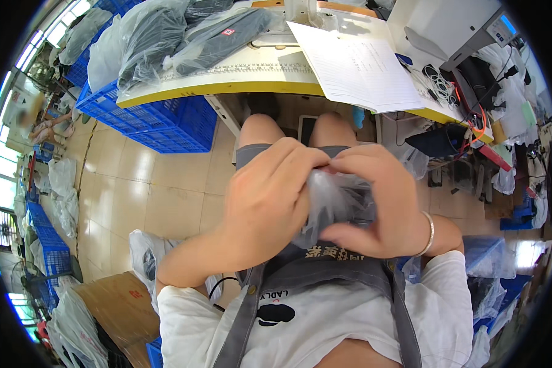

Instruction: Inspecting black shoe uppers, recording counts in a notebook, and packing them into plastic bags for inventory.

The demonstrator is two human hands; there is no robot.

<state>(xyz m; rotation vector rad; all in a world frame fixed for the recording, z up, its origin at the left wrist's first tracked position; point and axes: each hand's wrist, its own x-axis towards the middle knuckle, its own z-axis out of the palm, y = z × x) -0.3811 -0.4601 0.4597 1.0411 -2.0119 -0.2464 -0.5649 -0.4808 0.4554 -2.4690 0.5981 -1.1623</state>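
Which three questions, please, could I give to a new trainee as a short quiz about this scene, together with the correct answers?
1. Choose one. What are the left hand and the right hand handling?
a) a glass bottle
b) a translucent plastic bag
c) a screwdriver
2. True or false? The bracelet is worn on the right wrist.
3. Fill in the colour. The lined paper reaches over the ____ front edge of the worktable.

Key: 1. b; 2. true; 3. yellow
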